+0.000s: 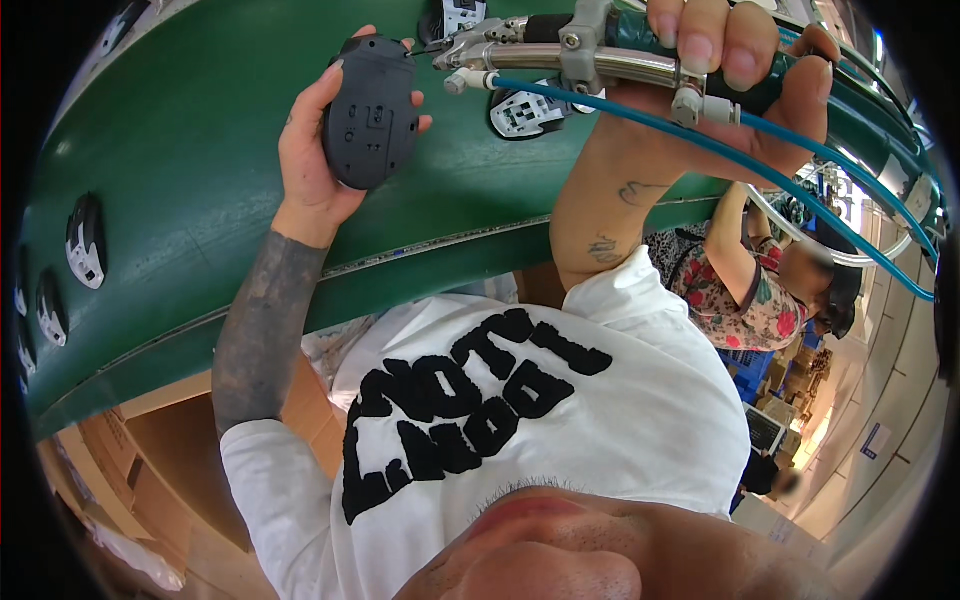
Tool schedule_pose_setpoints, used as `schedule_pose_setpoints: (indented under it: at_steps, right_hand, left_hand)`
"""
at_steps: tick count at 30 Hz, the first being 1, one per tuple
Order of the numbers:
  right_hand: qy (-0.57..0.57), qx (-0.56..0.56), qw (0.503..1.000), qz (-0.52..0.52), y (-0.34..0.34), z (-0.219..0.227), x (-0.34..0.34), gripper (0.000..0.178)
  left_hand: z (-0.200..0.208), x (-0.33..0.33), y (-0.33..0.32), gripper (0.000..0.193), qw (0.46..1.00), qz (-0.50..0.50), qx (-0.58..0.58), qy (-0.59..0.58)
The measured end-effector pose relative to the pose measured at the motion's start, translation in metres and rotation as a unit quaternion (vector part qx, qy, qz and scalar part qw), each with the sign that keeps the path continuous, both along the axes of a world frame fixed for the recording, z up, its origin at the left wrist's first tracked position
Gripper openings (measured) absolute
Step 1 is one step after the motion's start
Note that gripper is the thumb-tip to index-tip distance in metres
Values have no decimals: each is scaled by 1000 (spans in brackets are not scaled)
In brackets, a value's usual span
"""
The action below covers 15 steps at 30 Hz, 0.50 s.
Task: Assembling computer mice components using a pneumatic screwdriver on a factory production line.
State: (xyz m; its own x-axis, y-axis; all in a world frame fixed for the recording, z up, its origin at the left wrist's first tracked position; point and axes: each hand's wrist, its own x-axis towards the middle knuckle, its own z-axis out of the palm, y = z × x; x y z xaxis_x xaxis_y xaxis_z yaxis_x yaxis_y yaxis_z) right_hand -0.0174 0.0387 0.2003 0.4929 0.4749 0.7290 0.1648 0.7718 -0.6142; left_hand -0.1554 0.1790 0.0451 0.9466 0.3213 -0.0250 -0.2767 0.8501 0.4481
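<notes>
My left hand (310, 140) is closed around a black computer mouse (372, 115), thumb on one side and fingertips on the other. The mouse's underside, with its small slots and screw holes, faces up. My right hand (745, 60) wraps round the dark grip of a screwdriver (530, 50) with a metal feed tube and blue air hoses (640, 125). Its thin bit points left at the upper right corner of the mouse; whether it touches cannot be made out. Beneath the tool, an opened mouse shell (527, 112) with a whitish inside lies on the green work surface (230, 60).
Another mouse shell (455, 18) lies at the far edge, and several black-and-white mouse parts (86, 240) are at the left. Cardboard boxes (185, 465) stand below the near edge. A person in a floral top (745, 280) works at the right, close to my right arm.
</notes>
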Motion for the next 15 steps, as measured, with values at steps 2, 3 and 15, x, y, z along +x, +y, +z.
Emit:
schedule_pose_setpoints:
  at_steps: [2,3,15]
  right_hand:
    - [30,49,998,25,5,-9,3,27]
    - [58,97,992,49,11,-14,1,26]
    - [24,15,994,102,-17,-7,19,34]
  left_hand:
    - [2,-1,0,56,1000,-7,11,1]
    - [2,-2,0,56,1000,-15,23,1]
    - [-2,-2,-5,52,998,37,14,47]
